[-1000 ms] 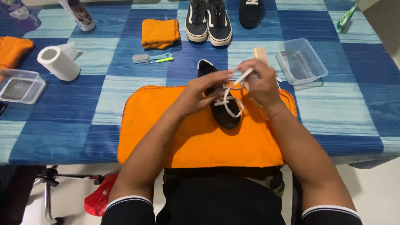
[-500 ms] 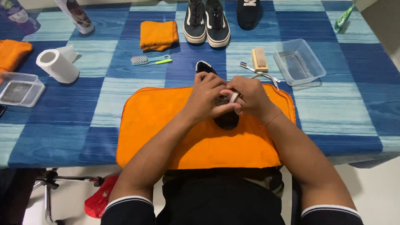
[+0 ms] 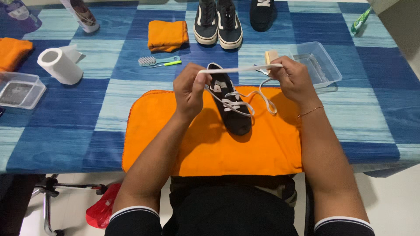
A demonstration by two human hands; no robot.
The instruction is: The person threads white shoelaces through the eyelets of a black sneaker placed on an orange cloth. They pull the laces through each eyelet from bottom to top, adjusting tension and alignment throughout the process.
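Note:
A dark sneaker lies on an orange cloth spread over the table's front edge. Its white shoelace is stretched taut above the shoe between my two hands, and the loose rest of it loops down over the shoe's right side. My left hand pinches the lace's left end just left of the shoe. My right hand grips the other end, up and to the right of the shoe.
A clear plastic tub and a tan block sit behind my right hand. A small brush, a folded orange cloth, two dark sneakers, a paper roll and another tub lie on the blue checked tablecloth.
My hands, which were bunched together over the shoe, have drawn apart and up, pulling the white lace out straight between them.

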